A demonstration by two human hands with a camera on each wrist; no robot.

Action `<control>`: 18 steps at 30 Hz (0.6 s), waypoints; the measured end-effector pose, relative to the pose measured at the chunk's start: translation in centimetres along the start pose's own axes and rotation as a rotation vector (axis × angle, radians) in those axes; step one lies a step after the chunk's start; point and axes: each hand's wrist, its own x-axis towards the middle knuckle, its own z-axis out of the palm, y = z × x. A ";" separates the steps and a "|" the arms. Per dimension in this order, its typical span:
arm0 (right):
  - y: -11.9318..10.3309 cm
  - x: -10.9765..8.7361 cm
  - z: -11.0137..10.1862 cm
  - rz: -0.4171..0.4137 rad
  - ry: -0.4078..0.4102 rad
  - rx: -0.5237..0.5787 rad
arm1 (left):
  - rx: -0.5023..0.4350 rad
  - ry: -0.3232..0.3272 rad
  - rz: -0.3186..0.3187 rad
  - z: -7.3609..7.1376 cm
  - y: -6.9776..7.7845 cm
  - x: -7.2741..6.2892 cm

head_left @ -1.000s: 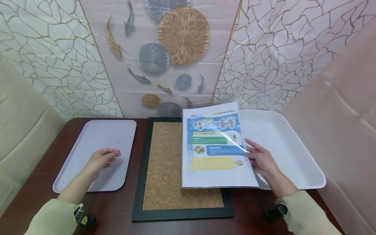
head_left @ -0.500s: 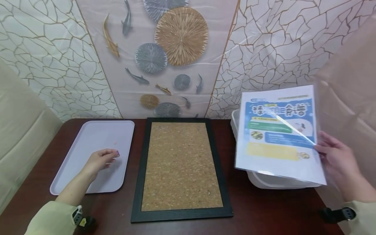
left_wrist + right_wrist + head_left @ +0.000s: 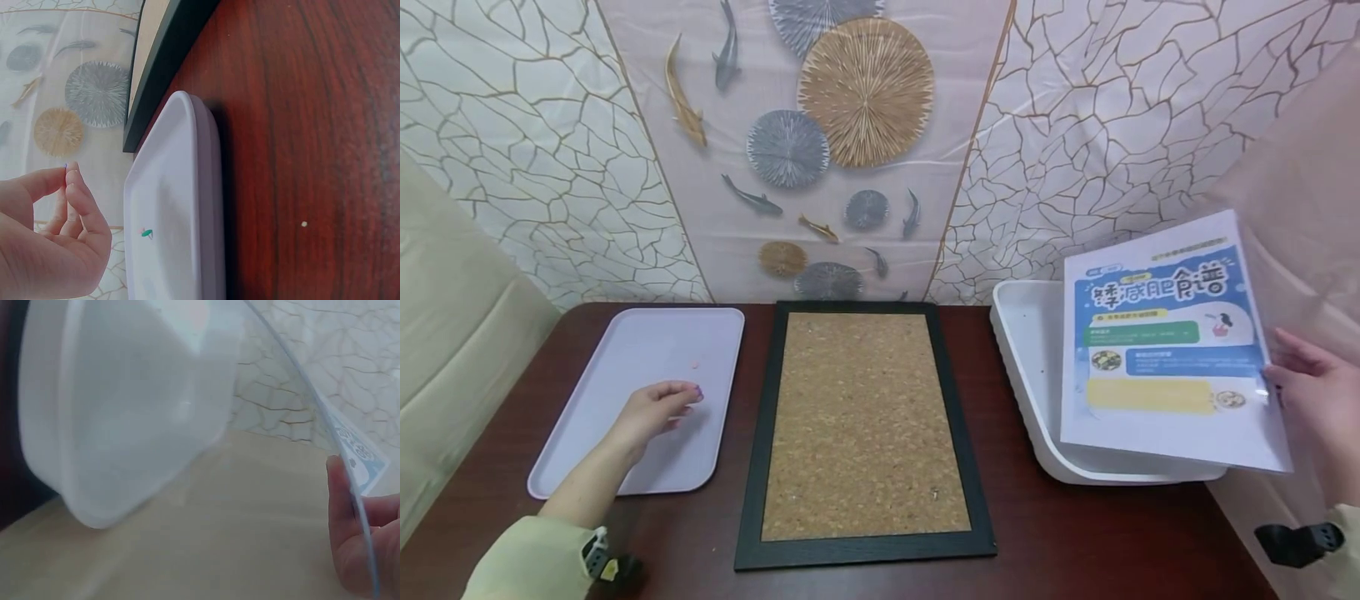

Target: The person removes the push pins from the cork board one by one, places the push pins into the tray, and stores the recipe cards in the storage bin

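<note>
In the head view my right hand (image 3: 1317,396) holds the right edge of a laminated printed poster (image 3: 1172,350), thumb in front. The poster is blue and white with Chinese lettering, raised and tilted over the white plastic bin (image 3: 1021,367). Over the lilac tray (image 3: 647,342), my left hand (image 3: 655,412) pinches a small purple pushpin (image 3: 698,392) between thumb and forefinger; most of the pin is hidden. A green pushpin (image 3: 147,234) lies on the tray in the left wrist view, with a pinkish one beside it.
Between tray and bin, a black-framed cork board (image 3: 865,417) lies on the dark red-brown table (image 3: 1075,533). A tiny shiny speck (image 3: 936,493) sits near its lower right corner. Patterned sheeting (image 3: 865,242) closes off the back, and beige cloth (image 3: 1300,250) the right side.
My right hand has carried the poster rightward, from over the cork board to over the bin, uncovering the board. My left hand has stayed in place over the tray.
</note>
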 end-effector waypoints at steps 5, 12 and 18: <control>1.5 1.4 1.8 0.067 0.005 -0.340 | -0.016 0.010 0.000 -0.3 -0.4 -0.3; 2.7 2.8 3.9 -0.027 -0.101 -0.439 | -0.016 0.025 -0.003 -0.7 -0.5 -0.6; 3.3 2.9 5.6 -0.150 -0.134 -0.753 | -0.015 0.030 -0.003 -0.9 -0.5 -0.7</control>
